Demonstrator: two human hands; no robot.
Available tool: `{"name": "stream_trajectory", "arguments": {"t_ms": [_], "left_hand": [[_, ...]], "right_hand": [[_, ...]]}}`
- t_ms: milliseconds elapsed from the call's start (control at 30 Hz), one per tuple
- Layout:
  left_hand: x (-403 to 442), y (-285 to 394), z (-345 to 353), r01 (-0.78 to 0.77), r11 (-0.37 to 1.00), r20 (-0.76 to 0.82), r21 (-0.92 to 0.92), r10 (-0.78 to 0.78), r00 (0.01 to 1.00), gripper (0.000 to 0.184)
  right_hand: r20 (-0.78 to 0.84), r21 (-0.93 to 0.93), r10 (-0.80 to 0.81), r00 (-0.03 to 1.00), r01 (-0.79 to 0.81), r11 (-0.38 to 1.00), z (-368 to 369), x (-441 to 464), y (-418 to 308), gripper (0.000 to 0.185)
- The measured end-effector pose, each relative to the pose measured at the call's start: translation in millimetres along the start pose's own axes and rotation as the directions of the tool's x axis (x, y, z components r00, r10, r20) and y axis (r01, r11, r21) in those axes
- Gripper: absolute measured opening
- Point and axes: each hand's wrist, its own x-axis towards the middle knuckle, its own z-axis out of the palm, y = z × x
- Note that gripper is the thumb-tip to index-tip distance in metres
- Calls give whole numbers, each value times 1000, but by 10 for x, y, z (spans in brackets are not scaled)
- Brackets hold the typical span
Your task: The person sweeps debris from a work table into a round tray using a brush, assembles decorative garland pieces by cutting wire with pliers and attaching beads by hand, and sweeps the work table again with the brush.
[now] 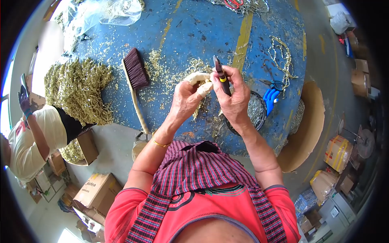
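From where I stand, taking the person's hands as the middle of the dial and twelve as straight ahead, the right hand [235,97] is closed around a pair of pliers [219,67] with black and yellow handles, their tip pointing toward twelve. The left hand [187,95] is right beside it, thumb and forefinger wrapped in pale coverings and curled toward each other near the pliers. Gold strands [197,110] hang just under that hand, toward seven, but I can't tell whether the fingers are pinching them. All this is over a blue table [194,26] scattered with gold bits. At nine lies a thick heap of gold tinsel [79,91], and between it and the left hand is a brush [136,69] with dark purple bristles, its wooden handle slanting down toward eight. A clear plastic bag [121,13] sits at ten. Around between two and three there's a loose, pale gold string [285,60], with a blue-handled cutting tool [276,84] at three. Just past three is a bright blue thing I can't make out, touching the rim of a dark bowl [265,109] of silvery bits at four, partly hidden behind the right arm. Off the table, a co-worker [36,137] in a pale top is at about half past eight, and a cardboard box [97,190] is on the floor between seven and eight.
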Motion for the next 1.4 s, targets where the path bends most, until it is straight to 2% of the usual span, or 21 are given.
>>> {"name": "stream_trajectory", "arguments": {"t_ms": [133, 233, 467, 567, 600, 633, 667, 700, 767, 800, 833, 867, 900, 967, 1033, 1167, 1233, 1267, 1333, 1367, 1400], "left_hand": [[-8, 94, -89, 183, 981, 57, 60, -186, 981, 18], [-31, -39, -13, 24, 993, -22, -114, -27, 999, 17], [-13, -186, 30, -62, 964, -41, -259, 53, 998, 17], [25, -310, -3, -107, 973, -34, -203, 103, 994, 18], [42, -263, -31, -97, 995, -15, -23, 97, 995, 19], [51, -188, -21, -88, 981, -24, 171, 93, 995, 20], [88, -244, -53, -141, 963, -2, 229, 146, 989, 19], [99, -162, -64, -40, 995, 35, 92, 37, 999, 19], [135, -179, -140, -247, 968, 139, 33, 240, 961, 22], [89, -67, -229, -173, 985, 170, 9, 169, 971, 22], [73, 25, -256, -94, 995, 211, -23, 97, 973, 22], [-2, 271, -309, -61, 998, 143, 8, 59, 988, 21], [-78, 307, -405, -42, 983, 86, -177, 58, 995, 22], [-338, 569, -649, 11, 941, -11, -337, -15, 1000, 23], [-661, 835, -929, -130, 922, -184, -365, 65, 981, 25], [-1186, 1302, -1676, -317, 908, -369, -274, 205, 907, 29], [-1320, 1458, -2245, -324, 937, -459, -134, 231, 858, 28], [-1384, 1551, -2534, -248, 967, -530, 49, 236, 815, 29], [-1485, 1728, -3192, -133, 981, -635, 142, 193, 748, 31], [-1528, 1805, -3583, -121, 990, -668, 66, 134, 732, 32], [-1592, 1812, -4060, -142, 982, -666, 126, 190, 722, 30]], "right_hand": [[-3, 180, 161, 987, -158, 971, 54, -75, 11, 21], [14, 423, 294, 956, -272, 864, 94, -71, 7, 15], [23, 489, 389, 921, -349, 799, 86, -52, -3, 11], [55, 499, 398, 916, -370, 784, 59, -42, 44, 10], [54, 614, 414, 909, -357, 704, 97, -36, 83, 11], [26, 598, 405, 914, -339, 727, 121, -20, 113, 11], [20, 563, 402, 915, -343, 752, 124, -12, 149, 12], [15, 527, 391, 920, -340, 779, 120, -12, 202, 13], [50, 352, 283, 958, -281, 893, 70, 44, 122, 17], [79, 237, 268, 960, -279, 931, 28, 70, 85, 18], [113, 313, 264, 958, -287, 905, -7, 79, 32, 19], [114, 363, 241, 964, -267, 893, -4, 105, 34, 20], [114, 409, 223, 968, -250, 878, -19, 126, 51, 21], [139, 468, 298, 944, -328, 821, -55, 91, 270, 24], [184, 488, 364, 913, -406, 773, -65, 22, 502, 25], [220, 495, 501, 837, -538, 682, -30, -247, 780, 27], [237, 461, 556, 797, -596, 657, 5, -341, 856, 27], [234, 444, 583, 778, -619, 648, 52, -377, 852, 27], [237, 425, 621, 747, -655, 625, 149, -422, 860, 27], [247, 407, 622, 743, -662, 630, 197, -429, 885, 27], [251, 422, 620, 743, -660, 621, 254, -438, 905, 28]]}}
